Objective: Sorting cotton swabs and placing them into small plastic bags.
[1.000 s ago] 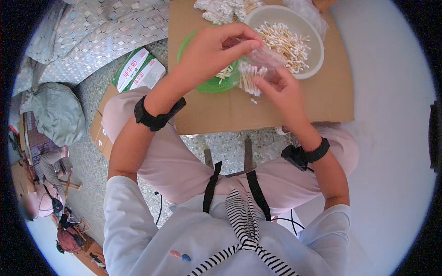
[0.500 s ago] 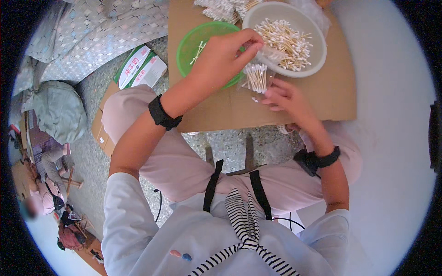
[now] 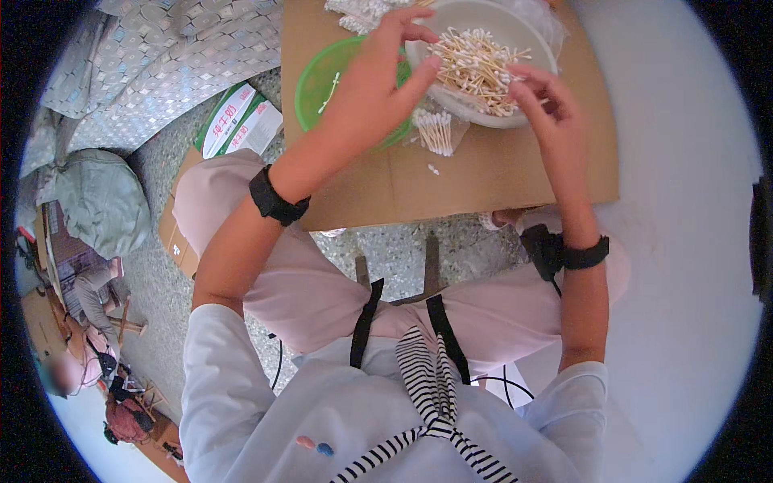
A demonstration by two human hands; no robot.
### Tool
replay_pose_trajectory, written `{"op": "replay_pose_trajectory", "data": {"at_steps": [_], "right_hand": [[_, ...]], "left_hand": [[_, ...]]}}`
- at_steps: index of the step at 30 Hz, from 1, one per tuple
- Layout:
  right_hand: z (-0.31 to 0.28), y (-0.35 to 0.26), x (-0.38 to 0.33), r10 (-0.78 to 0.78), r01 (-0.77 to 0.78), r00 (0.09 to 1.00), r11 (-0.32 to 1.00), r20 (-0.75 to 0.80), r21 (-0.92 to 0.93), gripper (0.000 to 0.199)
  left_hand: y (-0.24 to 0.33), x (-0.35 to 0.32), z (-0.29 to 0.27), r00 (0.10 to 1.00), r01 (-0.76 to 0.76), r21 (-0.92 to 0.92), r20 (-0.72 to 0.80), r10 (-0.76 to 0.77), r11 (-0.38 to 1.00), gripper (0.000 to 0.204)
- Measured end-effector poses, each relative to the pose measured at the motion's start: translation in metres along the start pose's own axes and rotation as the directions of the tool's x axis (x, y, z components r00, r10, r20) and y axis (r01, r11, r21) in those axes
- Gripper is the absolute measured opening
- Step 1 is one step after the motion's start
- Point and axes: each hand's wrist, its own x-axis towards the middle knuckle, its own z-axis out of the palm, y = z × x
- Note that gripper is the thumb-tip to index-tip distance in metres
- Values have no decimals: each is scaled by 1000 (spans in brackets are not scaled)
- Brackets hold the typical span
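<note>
My left hand [image 3: 382, 76] hovers between the green basin [image 3: 302, 95] and the pale grey bowl [image 3: 544, 44], its thumb and fingers spread with nothing in them. My right hand [image 3: 555, 109] reaches over the bowl's right rim, fingers curved and apart, close to the heap of cotton swabs [image 3: 475, 64] inside. Below the bowl, a clear plastic bag [image 3: 460, 132] with a bundle of cotton swabs [image 3: 436, 131] lies on the cardboard, untouched. A small white piece [image 3: 433, 169] rests just nearer to me. Part of the green basin hides behind my left hand; a few swabs [image 3: 329, 92] show in it.
The cardboard tabletop [image 3: 378, 189] ends just above my knees. More bundled swabs [image 3: 362, 14] and clear plastic packaging [image 3: 541, 20] lie at the back. A green-and-white carton [image 3: 237, 121] stands left of the table. Other people [image 3: 84, 358] sit far to the left.
The bag of swabs has left my hands and now lies on the cardboard. My left hand has moved up and opened; my right has risen to the bowl's right side.
</note>
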Motion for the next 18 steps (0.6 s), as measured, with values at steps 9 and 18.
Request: {"op": "replay_pose_trajectory", "data": {"at_steps": [9,18], "right_hand": [[10,19,31,-185,125,981,842,-63,-524,19],[12,27,44,-378,174,877,826,-297,-537,17]], "left_hand": [[21,18,-13,989,122,-18,90,-120,992,59],[23,17,-11,952,167,51,251,-175,985,37]]}}
